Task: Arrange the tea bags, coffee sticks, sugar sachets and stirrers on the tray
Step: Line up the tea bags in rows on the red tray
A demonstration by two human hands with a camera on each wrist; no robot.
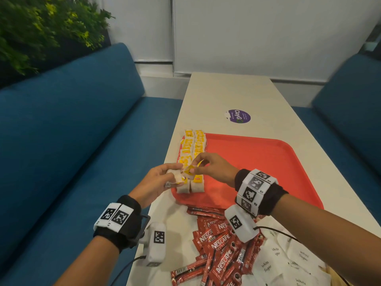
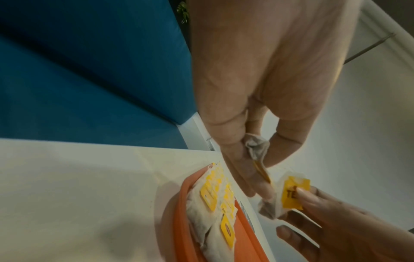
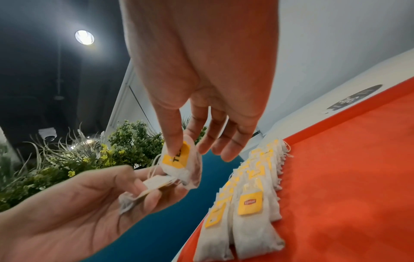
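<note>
A red tray (image 1: 268, 162) lies on the white table. Two rows of tea bags with yellow tags (image 1: 193, 145) run along its left edge. Over the near end of those rows, my left hand (image 1: 177, 176) holds a tea bag (image 2: 257, 148) between thumb and fingers. My right hand (image 1: 195, 167) pinches a second tea bag (image 3: 179, 163) by its yellow tag, right beside the left fingertips. Their strings look tangled together. A heap of red coffee sticks (image 1: 218, 244) and white sugar sachets (image 1: 284, 256) lies on the table near me, below my right wrist.
Blue benches (image 1: 72, 141) flank the table on both sides. The tray sits close to the table's left edge (image 1: 165, 203). A purple sticker (image 1: 239, 116) marks the tabletop beyond the tray. A green plant (image 1: 41, 27) stands at the back left.
</note>
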